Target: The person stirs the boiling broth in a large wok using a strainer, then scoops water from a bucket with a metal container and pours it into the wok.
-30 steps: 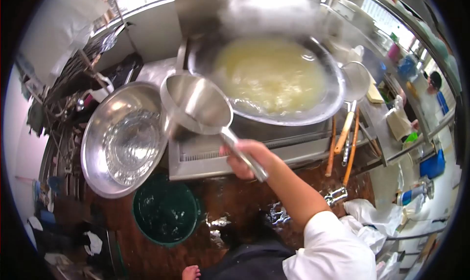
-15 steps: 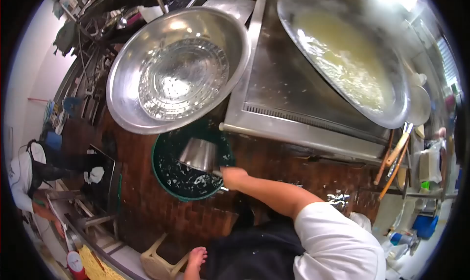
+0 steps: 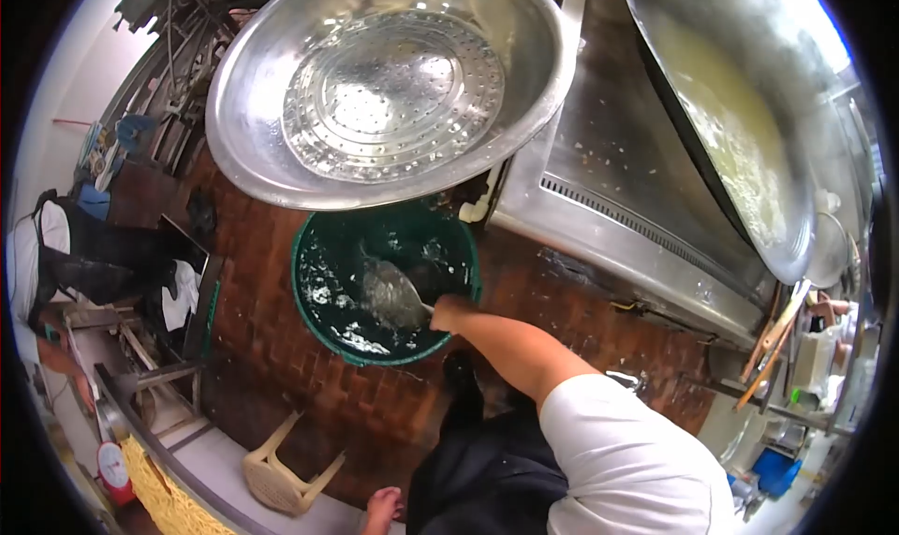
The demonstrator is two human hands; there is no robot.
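My right hand is closed round the handle of a metal dipper. The dipper's bowl is tilted down into the green tub, partly under the dark, rippling water. My left hand hangs low at the bottom edge, its fingers loosely bent and apart, with nothing in them. A plastic stool stands just left of it. Above the tub, a large steel basin with a perforated bottom partly covers the tub's far rim.
A steel stove top carries a wide wok of steaming yellowish liquid. Long-handled tools lean at the right. Another person stands at the left, beside a table with noodles and a red scale.
My right hand has lowered the dipper from above the tub into the water, tipping its bowl. The head view has shifted, so the basin and stove appear higher and further right.
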